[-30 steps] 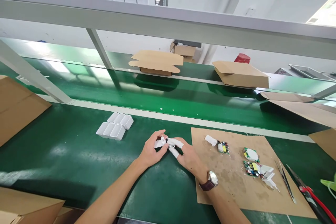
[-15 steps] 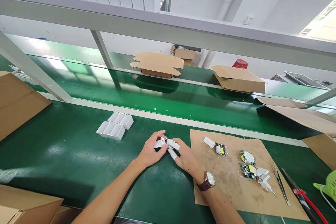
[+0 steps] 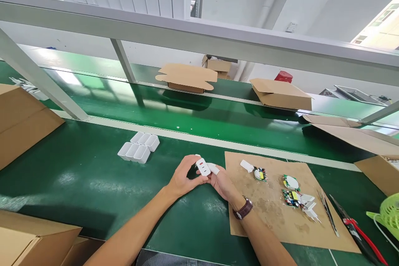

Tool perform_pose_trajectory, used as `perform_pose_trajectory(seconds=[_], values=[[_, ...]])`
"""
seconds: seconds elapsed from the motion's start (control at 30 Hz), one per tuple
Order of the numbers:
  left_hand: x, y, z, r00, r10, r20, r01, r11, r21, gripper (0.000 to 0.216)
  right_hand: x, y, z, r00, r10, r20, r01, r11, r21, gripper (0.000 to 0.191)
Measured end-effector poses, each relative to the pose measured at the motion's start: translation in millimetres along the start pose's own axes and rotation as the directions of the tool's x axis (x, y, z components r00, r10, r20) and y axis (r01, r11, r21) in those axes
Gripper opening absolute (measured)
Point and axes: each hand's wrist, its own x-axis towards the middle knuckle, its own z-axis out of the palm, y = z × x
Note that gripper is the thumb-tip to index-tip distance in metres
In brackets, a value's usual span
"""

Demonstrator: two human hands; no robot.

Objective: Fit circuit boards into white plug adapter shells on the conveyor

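Left hand (image 3: 183, 178), right hand (image 3: 222, 183): grip closed on white charger (image 3: 203, 167); 6 open-topped cases (image 3: 137, 156) stand in 2 rows.

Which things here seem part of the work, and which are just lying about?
Probably in the work:
white slotted block, held by left hand and right hand
circuit boards on brown paper
white cups
tweezers
pliers

Probably just lying about:
far cardboard boxes
red object

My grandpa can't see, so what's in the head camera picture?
A person's left hand and right hand hold a small white slotted plastic block over a dark-green table. To the right, brown paper bears green circuit boards; to the left sit white, open-topped plastic cases.
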Motion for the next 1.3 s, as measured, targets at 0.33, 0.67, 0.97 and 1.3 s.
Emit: perform_pose_trajectory(seconds=[0.33,0.67,0.97,1.3], values=[[0.3,-0.3,-2.4,0.999,0.021,0.034,-0.022,0.999,0.029,0.058,-0.4,-1.3,-1.1,0.998,-0.055,-0.031,0.051,0.993,-0.107,0.035],[-5.2,-24.1,1.2,0.956,-0.277,0.093,0.263,0.954,0.144,0.059,-9.5,0.8,8.1,0.790,-0.607,0.089,0.472,0.509,-0.720,0.021],[54.7,-48.6,32.0,0.896,-0.409,0.171,0.427,0.900,-0.083,0.080,-13.3,23.8,6.8,0.656,-0.339,0.675,0.615,-0.278,-0.738,0.034],[66.3,-40.0,73.2,0.904,-0.308,0.298,0.311,0.950,0.040,0.090,-13.2,22.4,10.0,0.697,-0.251,0.672,0.598,-0.314,-0.738,0.016]])
